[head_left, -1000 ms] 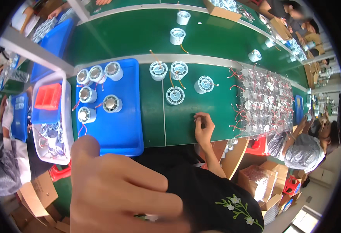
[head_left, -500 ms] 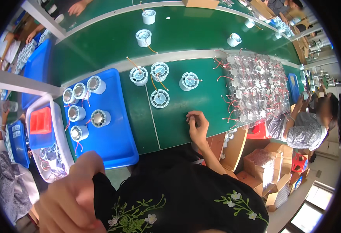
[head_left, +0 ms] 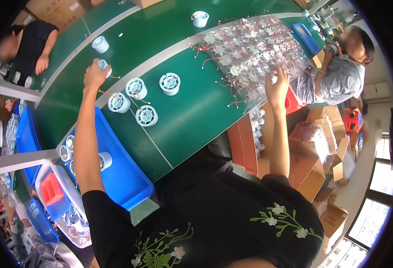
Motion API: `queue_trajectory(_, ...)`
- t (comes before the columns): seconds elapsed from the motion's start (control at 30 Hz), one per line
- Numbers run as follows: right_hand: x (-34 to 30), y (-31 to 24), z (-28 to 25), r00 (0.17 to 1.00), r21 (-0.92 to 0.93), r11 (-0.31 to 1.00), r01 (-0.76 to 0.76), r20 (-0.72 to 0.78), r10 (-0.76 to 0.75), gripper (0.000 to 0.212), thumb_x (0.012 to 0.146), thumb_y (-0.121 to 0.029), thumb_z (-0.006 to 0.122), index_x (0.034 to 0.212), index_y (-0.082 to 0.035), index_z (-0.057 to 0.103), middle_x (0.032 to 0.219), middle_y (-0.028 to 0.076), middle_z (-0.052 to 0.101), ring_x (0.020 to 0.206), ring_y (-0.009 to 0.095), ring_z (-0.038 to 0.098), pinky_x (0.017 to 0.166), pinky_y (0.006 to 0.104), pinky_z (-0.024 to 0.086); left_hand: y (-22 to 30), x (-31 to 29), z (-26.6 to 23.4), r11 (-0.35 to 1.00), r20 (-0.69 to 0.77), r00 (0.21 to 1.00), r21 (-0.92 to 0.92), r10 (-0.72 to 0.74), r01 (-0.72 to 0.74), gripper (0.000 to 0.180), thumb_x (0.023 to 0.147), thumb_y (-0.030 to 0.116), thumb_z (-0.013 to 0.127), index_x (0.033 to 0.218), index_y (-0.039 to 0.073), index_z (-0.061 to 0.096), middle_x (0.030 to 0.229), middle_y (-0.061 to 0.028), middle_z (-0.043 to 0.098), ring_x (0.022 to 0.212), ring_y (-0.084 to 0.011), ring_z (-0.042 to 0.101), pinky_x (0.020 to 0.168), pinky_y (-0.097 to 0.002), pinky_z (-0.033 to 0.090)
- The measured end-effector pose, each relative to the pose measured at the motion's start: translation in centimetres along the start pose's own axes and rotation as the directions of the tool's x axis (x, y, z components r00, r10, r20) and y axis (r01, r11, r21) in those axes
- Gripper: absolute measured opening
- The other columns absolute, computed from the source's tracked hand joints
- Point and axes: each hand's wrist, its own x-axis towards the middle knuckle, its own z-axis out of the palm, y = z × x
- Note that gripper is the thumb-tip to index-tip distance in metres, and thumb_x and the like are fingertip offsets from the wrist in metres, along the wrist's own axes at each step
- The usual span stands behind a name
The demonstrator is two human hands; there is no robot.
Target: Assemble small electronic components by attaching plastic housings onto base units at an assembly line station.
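Green table in a workshop, metal rail dividing it.
Your left hand grips a white round housing beyond the rail; your right hand, fingers curled, is at the near right edge of the wired parts; cannot tell whether it grasps one. Four more housings stand between.

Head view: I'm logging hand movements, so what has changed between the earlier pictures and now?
The left hand moved forward from the lower left onto a white housing beyond the metal rail; its grip is unclear. The right hand moved rightward to the clear sheet of wired parts. The view turned. The four near housings kept their grouping.
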Motion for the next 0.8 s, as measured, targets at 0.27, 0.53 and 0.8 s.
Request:
queue_trajectory(0.27,-1.4,7.0,-1.7,0.888,-0.208,0.977,-0.049,0.438,0.138,0.042,0.075,-0.01,0.072,0.115,-0.006,0.062,0.107,0.015,0.062,0.102,0.035,0.058,0.093,0.0429,0.043,11.2,-18.2,-12.4,0.769,-0.087,0.958,-0.578,0.275,-0.273,0.051,0.073,0.016,0.075,0.116,0.005,0.051,0.107,-0.0208,0.063,0.098,-0.034,0.064,0.081,-0.0375,0.052)
queue_trajectory(0.53,2.2,6.9,-2.5,0.875,0.135,0.988,-0.079,0.483,0.005,0.039,0.072,-0.001,0.075,0.109,-0.005,0.064,0.101,0.011,0.063,0.086,0.021,0.063,0.071,0.0294,0.054,10.1,-32.6,-4.4,0.895,0.165,0.907,-0.304,0.386,-0.326,0.063,0.062,0.005,0.078,0.119,0.007,0.051,0.12,-0.0112,0.058,0.094,-0.0322,0.061,0.075,-0.0405,0.052)
queue_trajectory(0.8,1.0,-1.8,-4.6,0.934,0.838,0.414,-0.356,0.31,0.177,0.042,0.085,-0.018,0.067,0.122,-0.001,0.056,0.118,0.011,0.059,0.095,0.02,0.06,0.079,0.0313,0.051,11.0,-35.3,-1.5,0.73,-0.018,0.999,-0.683,-0.038,0.016,0.059,0.071,0.003,0.074,0.125,0.005,0.05,0.117,-0.014,0.058,0.098,-0.0315,0.06,0.078,-0.0384,0.051)
